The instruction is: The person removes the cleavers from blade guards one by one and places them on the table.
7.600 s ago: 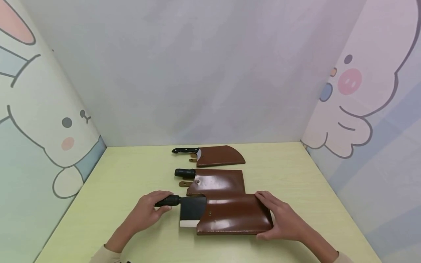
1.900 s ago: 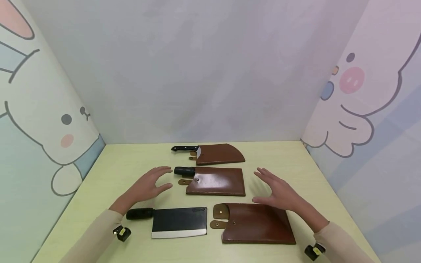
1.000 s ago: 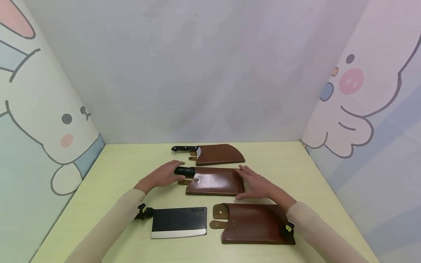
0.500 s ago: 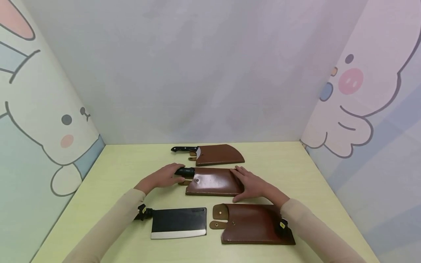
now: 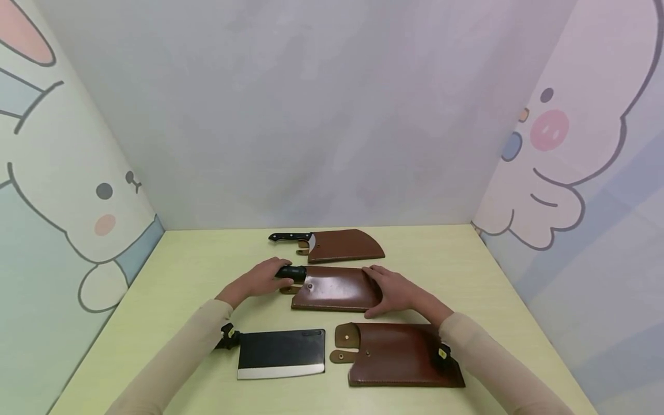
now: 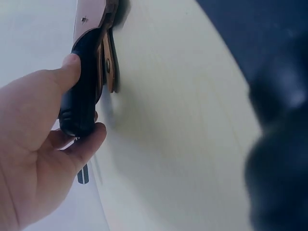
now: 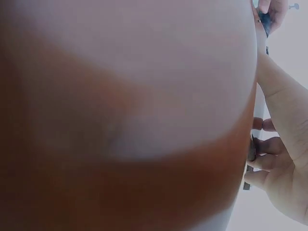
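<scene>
My left hand (image 5: 257, 279) grips the black handle (image 5: 295, 273) of a cleaver in the middle of the table. In the left wrist view the thumb lies along that handle (image 6: 81, 96) and fingers wrap under its end. The cleaver's blade is hidden inside a glossy brown leather sheath (image 5: 337, 288). At the sheath's right end my right hand (image 5: 396, 291) holds it, thumb at the near edge and fingers over the far edge. The right wrist view shows its curled fingers (image 7: 269, 149) at the sheath's end.
Nearer me lie a bare black-bladed cleaver (image 5: 282, 351), its handle partly behind the left wrist, and a second brown sheath (image 5: 404, 357) under the right forearm. A third knife in a curved brown sheath (image 5: 347, 245) lies behind. Walls border the table (image 5: 171, 276).
The nearest cleaver has come out of its sheath, and both lie apart on the table. My hands have moved forward onto the middle cleaver's handle and sheath, nearly still over the last half second.
</scene>
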Tool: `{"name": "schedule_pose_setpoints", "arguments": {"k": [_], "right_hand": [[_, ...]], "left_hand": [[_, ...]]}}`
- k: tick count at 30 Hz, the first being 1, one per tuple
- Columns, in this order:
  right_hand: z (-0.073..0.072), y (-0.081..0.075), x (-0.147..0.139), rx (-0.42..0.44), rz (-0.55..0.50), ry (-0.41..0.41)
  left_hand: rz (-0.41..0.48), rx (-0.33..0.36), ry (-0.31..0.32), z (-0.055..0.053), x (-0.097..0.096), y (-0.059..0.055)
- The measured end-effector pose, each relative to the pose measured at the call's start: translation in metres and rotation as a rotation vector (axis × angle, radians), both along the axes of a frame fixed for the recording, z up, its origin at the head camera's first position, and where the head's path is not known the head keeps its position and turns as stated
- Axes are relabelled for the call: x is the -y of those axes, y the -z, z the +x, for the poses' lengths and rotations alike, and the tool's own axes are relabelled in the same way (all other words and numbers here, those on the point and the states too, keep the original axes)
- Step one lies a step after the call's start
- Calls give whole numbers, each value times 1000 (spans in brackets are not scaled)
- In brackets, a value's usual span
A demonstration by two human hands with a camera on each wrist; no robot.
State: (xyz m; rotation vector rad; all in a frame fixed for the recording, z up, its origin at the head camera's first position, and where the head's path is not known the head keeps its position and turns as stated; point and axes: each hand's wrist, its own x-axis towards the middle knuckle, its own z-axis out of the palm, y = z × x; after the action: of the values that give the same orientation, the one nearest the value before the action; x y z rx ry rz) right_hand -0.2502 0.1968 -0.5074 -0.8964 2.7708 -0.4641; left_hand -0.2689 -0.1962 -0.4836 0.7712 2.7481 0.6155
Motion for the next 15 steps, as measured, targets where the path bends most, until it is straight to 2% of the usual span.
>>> {"name": "schedule_pose_setpoints", "arguments": {"k": [10, 15], "right_hand": [[1, -1, -3, -55, 17, -11], [1, -6, -5, -84, 15, -9]], "left_hand": [[18, -27, -33, 2, -5, 8], [51, -37, -60, 5, -7, 9]]}}
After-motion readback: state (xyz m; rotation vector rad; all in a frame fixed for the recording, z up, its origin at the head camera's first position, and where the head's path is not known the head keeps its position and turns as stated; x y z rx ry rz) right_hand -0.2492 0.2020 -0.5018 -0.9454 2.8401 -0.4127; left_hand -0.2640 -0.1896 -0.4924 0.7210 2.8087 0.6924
